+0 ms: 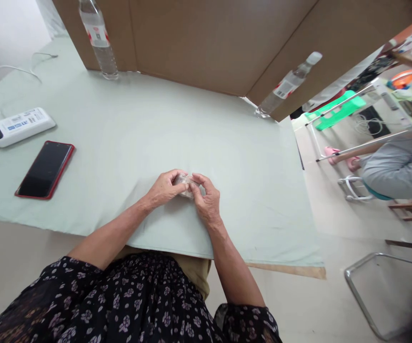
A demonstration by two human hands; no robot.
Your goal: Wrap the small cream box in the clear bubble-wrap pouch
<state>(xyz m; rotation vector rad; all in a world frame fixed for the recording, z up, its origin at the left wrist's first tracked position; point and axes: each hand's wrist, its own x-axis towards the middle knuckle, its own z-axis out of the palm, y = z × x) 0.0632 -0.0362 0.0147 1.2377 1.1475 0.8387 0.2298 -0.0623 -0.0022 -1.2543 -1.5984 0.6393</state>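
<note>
Between my hands is a small, pale, crinkled bundle [183, 180] that looks like clear plastic wrapping; what it contains I cannot make out. My left hand [165, 186] grips its left side, thumb in front and fingers curled behind. On the right side my right hand [206, 196] pinches it with thumb and fingers. The two hands almost meet over the bundle, just above the pale green tablecloth [177, 128], near the table's front edge. Parts of the bundle are hidden by my fingers.
A phone with a red case [45, 169] and a white power strip [23, 126] with cables lie to the left. One water bottle [100, 45] stands far left, another [284, 88] far right, against a cardboard panel [206, 43]. A seated person's legs [398, 166] show beyond the right edge.
</note>
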